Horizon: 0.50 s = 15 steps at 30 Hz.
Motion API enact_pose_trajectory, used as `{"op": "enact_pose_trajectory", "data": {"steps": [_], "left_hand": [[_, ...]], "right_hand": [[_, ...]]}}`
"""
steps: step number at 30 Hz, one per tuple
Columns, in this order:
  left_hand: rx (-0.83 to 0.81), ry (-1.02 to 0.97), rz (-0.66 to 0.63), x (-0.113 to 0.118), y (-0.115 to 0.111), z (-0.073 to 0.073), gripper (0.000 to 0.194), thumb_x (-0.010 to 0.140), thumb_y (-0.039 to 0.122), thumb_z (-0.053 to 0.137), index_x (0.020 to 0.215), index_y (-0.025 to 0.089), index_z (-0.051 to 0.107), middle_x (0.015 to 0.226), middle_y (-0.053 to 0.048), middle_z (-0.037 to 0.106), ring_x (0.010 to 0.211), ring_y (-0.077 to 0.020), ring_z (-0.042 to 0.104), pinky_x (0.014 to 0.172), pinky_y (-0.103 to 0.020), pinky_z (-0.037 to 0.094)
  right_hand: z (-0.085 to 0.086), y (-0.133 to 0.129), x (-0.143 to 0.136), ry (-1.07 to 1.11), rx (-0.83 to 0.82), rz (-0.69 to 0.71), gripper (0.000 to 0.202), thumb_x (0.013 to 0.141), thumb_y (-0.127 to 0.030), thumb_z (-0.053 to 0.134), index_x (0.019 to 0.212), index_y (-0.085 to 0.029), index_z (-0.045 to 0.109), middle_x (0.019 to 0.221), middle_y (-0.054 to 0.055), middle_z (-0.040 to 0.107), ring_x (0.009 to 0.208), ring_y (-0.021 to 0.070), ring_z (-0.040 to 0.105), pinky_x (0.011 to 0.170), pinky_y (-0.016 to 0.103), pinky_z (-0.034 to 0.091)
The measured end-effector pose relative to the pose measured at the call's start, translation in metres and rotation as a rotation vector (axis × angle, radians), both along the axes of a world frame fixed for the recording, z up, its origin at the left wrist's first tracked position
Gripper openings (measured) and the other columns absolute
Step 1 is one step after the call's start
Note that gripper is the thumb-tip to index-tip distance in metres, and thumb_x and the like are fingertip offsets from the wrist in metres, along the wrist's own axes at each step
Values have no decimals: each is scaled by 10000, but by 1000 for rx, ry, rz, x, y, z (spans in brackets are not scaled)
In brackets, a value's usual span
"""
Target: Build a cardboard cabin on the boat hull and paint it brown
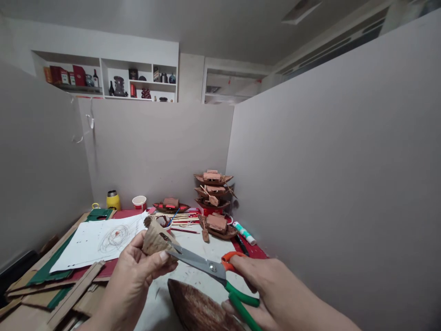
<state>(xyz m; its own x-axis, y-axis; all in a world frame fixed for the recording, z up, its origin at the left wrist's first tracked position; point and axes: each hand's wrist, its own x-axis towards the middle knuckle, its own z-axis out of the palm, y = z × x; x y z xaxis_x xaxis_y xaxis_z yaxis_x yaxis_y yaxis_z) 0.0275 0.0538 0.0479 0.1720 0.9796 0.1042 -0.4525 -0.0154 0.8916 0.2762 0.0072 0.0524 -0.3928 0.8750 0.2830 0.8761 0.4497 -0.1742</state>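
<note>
My left hand [129,273] pinches a curved brown piece that looks like paper or cardboard [155,239], with a dark hole in its side. My right hand [275,287] grips scissors [201,263] with one orange and one green handle loop. The blade tips reach the edge of the piece by the hole, close to my left thumb. Whether the blades are cutting into it cannot be made out. Below the scissors lies a dark reddish-brown boat hull [196,303], its pointed end toward the far left and its near end out of view.
Finished-looking model boats [213,189] are stacked at the back right; another boat [218,225] lies before them. A white sheet with scribbles [99,239] and cardboard strips [74,294] cover the left. A paper cup [139,202] and yellow bottle [113,201] stand behind. Grey partitions [330,174] enclose the table.
</note>
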Motion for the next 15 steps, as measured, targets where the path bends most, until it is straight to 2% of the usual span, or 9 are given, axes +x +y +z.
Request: {"op": "enact_pose_trajectory", "data": {"steps": [5, 15], "left_hand": [[18, 4, -11, 0, 0, 0, 373, 698, 207, 831, 1021, 181, 649, 924, -46, 739, 775, -167, 681, 721, -300, 571], [6, -14, -36, 0, 0, -1, 348, 684, 199, 844, 976, 176, 657, 839, -15, 712, 692, -126, 647, 684, -262, 558]], "right_hand": [[3, 1, -1, 11, 18, 19, 84, 803, -273, 597, 794, -229, 525, 786, -5, 649, 622, 147, 551, 597, 253, 376], [-9, 5, 3, -18, 12, 15, 135, 839, -348, 568, 783, -227, 544, 744, 7, 658, 586, 149, 551, 571, 251, 379]]}}
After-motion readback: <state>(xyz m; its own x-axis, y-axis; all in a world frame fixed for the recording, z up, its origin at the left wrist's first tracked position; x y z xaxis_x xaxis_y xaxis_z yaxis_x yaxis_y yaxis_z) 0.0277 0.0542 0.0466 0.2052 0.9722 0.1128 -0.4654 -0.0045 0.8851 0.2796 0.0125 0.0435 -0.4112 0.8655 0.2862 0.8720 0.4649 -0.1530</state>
